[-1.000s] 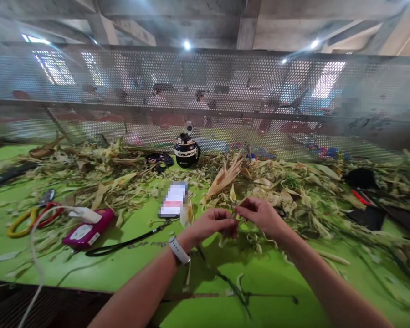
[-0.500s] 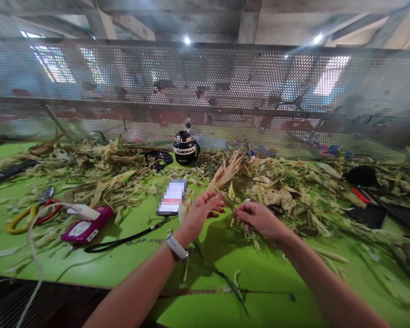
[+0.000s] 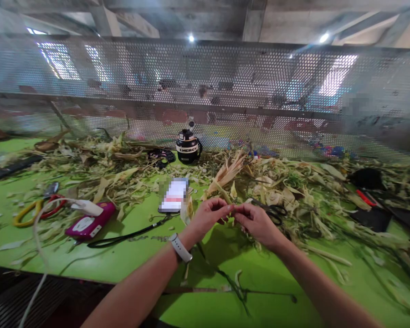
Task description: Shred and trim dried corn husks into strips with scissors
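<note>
My left hand, with a pale watch band on the wrist, and my right hand meet above the green table. Thumb and fingertips of each are pinched together, almost touching the other hand's; whatever small piece sits between them is too small to name. Just beyond lies a peach-coloured bundle of dried corn husk. A pale husk piece shows beside my left hand. Black-handled scissors lie past my right hand. Below the hands, a dark green strip rests on the table.
A phone on a black strap, a purple device with a white cable, and red-yellow-handled cutters lie left. A black mug stands at the back among husk scraps, before a perforated metal screen. People are blurred behind it.
My hands have come together from slightly apart, and the left fingers have closed into a pinch. The whole view has shifted a little.
</note>
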### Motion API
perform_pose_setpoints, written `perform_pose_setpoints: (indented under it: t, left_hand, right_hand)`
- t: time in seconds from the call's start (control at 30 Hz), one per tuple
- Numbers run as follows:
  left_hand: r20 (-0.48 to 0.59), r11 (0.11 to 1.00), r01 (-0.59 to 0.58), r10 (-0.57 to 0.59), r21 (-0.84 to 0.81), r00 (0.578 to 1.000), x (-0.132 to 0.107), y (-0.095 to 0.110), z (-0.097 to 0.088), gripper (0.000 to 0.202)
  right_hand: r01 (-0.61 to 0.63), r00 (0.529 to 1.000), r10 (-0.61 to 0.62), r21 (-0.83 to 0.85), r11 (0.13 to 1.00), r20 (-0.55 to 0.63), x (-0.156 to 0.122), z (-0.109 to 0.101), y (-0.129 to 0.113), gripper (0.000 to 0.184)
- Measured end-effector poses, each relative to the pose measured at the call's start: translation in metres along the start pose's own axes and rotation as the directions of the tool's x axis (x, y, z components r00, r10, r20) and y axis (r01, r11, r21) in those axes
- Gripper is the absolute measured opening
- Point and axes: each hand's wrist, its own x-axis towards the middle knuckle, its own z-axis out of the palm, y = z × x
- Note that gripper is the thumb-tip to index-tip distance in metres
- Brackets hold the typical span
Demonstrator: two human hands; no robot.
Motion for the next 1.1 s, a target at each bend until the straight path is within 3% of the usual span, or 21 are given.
perform_pose_setpoints:
  t: [0.17, 0.37, 0.57, 0.67, 0.73, 0.77, 0.83, 0.9, 1.0, 1.1]
  left_hand:
    - [0.008, 0.999, -0.048, 0.048, 0.022, 0.999, 0.001, 0.0, -0.002, 0.032]
    - [0.047, 0.999, -0.045, 0.046, -0.031, 0.998, 0.001, 0.004, -0.004, 0.033]
    - [0.069, 0.994, -0.052, 0.046, 0.092, 0.997, -0.001, 0.008, -0.002, 0.038]
    - [0.068, 0.997, -0.042, 0.037, 0.062, 0.997, 0.001, 0.006, -0.004, 0.038]
    - [0.065, 1.0, -0.024, 0.023, 0.006, 0.998, 0.002, 0.004, -0.006, 0.038]
    - [0.07, 1.0, -0.012, 0.013, -0.022, 0.997, 0.003, 0.002, -0.007, 0.038]
    - [0.086, 0.998, 0.016, -0.01, -0.059, 0.996, 0.003, 0.001, -0.009, 0.038]
    - [0.106, 0.997, 0.034, -0.027, -0.067, 0.994, 0.002, 0.001, -0.008, 0.04]
    - [0.132, 0.999, 0.033, -0.027, -0.042, 0.991, 0.001, 0.001, -0.006, 0.041]
    - [0.14, 0.999, 0.023, -0.018, -0.029, 0.99, 0.001, 0.001, -0.003, 0.041]
  right_hand:
    - [-0.049, 0.999, 0.047, 0.075, 0.996, 0.025, 0.0, 0.001, -0.001, 0.033]
    - [-0.129, 0.976, 0.099, 0.147, 0.981, 0.195, -0.004, 0.001, -0.01, 0.038]
    - [-0.012, 0.988, 0.006, 0.039, 0.999, 0.155, -0.006, 0.005, -0.006, 0.039]
    - [0.05, 0.991, -0.045, -0.038, 0.998, 0.124, -0.009, 0.0, -0.009, 0.036]
    - [0.154, 0.987, -0.147, -0.122, 0.981, 0.06, -0.011, -0.005, -0.012, 0.025]
    - [0.22, 0.976, -0.215, -0.175, 0.96, 0.045, -0.012, -0.007, -0.014, 0.022]
    - [0.35, 0.936, -0.344, -0.274, 0.896, 0.072, -0.011, -0.01, -0.014, 0.034]
    - [0.444, 0.894, -0.438, -0.332, 0.832, 0.098, -0.009, -0.011, -0.012, 0.03]
    - [0.501, 0.852, -0.521, -0.36, 0.787, 0.048, -0.004, -0.009, -0.007, 0.013]
    - [0.492, 0.853, -0.522, -0.351, 0.797, 0.013, -0.001, -0.008, -0.005, 0.014]
